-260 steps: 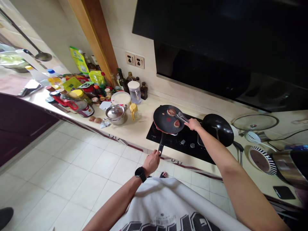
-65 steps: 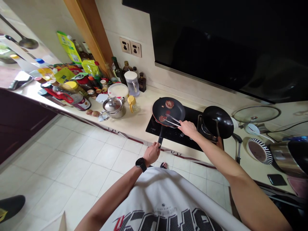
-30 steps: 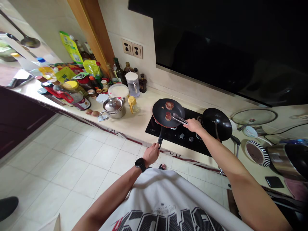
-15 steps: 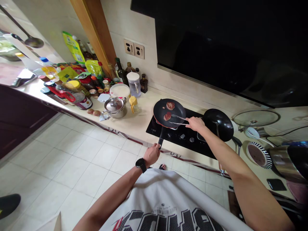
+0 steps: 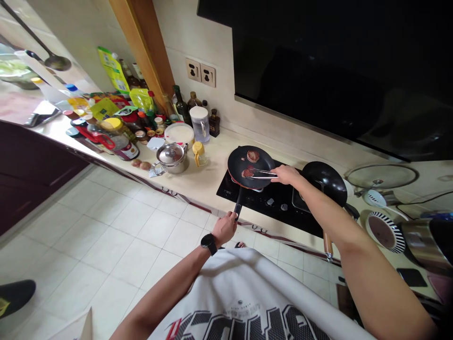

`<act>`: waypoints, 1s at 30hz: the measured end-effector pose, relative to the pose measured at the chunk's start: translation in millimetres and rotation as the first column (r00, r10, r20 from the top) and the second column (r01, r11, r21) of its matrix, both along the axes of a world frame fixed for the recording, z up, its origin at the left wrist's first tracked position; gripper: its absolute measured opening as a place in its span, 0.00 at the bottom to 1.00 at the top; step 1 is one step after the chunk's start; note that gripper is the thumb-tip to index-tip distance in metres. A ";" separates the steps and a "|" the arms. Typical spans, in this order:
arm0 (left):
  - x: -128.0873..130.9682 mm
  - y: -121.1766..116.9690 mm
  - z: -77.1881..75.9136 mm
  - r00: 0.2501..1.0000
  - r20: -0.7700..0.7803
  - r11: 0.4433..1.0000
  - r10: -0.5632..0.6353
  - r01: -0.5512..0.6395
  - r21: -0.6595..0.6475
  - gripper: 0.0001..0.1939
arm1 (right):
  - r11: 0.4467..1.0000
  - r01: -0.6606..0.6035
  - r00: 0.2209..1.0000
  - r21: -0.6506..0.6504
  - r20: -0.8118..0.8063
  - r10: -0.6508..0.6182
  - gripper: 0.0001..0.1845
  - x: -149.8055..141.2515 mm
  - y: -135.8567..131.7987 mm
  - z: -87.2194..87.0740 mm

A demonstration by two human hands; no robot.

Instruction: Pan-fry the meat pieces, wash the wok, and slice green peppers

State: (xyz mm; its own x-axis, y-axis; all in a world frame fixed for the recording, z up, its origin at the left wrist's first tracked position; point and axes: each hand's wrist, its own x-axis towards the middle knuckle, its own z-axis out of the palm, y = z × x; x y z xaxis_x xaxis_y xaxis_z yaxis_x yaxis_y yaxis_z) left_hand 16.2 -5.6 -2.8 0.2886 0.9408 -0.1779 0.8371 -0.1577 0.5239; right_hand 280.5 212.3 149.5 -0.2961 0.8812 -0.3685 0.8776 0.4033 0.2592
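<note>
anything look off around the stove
Yes: a wooden handle juts out past the front edge of the counter, just below the right forearm. It overhangs the floor, where it could get knocked. The arm hides what it belongs to.

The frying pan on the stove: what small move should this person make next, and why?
Probably turn over the nearer patty: the tongs in the right hand are at it in the frying pan, while the left hand grips the pan's handle.
</note>
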 end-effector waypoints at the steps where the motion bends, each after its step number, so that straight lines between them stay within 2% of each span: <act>1: -0.1 0.0 -0.5 1.000 0.001 1.000 0.001 -0.001 0.001 0.11 | 1.000 0.013 1.000 -0.010 -0.006 -0.013 0.21 1.1 -2.2 1.6; 7: 0.0 1.3 -0.9 1.000 0.003 1.000 -0.005 0.005 0.007 0.11 | 0.996 0.093 0.995 -0.009 -0.023 -0.094 0.24 12.5 -11.0 3.4; 14: -0.4 1.3 1.1 1.000 -0.003 1.000 -0.015 0.015 0.007 0.11 | 0.989 0.103 0.990 -0.108 -0.082 -0.112 0.21 18.5 -15.9 0.3; 18: -0.1 1.0 2.6 1.000 -0.008 1.000 -0.011 0.011 -0.007 0.11 | 0.988 0.141 0.984 -0.061 -0.104 -0.147 0.23 25.0 -19.0 0.5; 22: 0.0 1.0 1.8 1.000 -0.005 1.000 -0.014 0.014 -0.011 0.11 | 0.985 0.171 0.978 -0.027 -0.120 -0.173 0.26 18.5 -22.4 -11.9; 26: -0.9 1.2 -0.9 1.000 -0.002 1.000 -0.021 0.021 -0.010 0.12 | 0.990 0.137 0.982 -0.019 -0.131 -0.138 0.24 4.2 -25.5 -26.9; 30: -1.0 1.3 -2.0 1.000 0.001 1.000 -0.018 0.018 -0.007 0.11 | 0.989 0.146 0.984 0.004 -0.100 -0.145 0.23 9.8 -25.6 -28.8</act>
State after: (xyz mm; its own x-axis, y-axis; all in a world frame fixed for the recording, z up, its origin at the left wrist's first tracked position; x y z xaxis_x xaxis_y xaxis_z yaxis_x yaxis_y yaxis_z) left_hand 15.2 -4.3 -4.7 0.3057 0.9342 -0.1841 0.8336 -0.1691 0.5258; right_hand 290.3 186.8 120.7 -0.1989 0.9214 -0.3338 0.9482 0.2670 0.1720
